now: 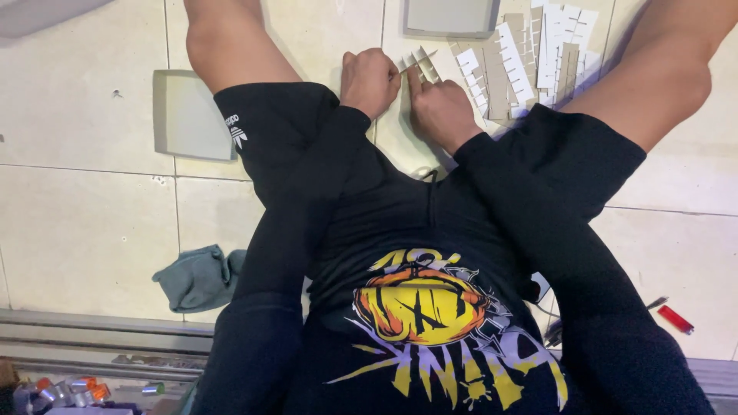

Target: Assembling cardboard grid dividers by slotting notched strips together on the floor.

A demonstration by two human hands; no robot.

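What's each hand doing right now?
Left hand: closed, gripping slotted cardboard strips.
Right hand: fingers curled, pressing on the same strips.

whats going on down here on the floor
A person sits on a tiled floor, legs spread. Both hands work on slotted cardboard strips joined crosswise: the left hand grips them and the right hand presses beside them. A pile of loose notched strips lies just to the right. A shallow grey tray and a grey cloth lie at the left.

Between the left hand (370,79) and right hand (440,111) sits a thin, matt grey-white notched cardboard strip (419,64). Under them, the cream tiled floor (84,230) looks smooth and slightly shiny.
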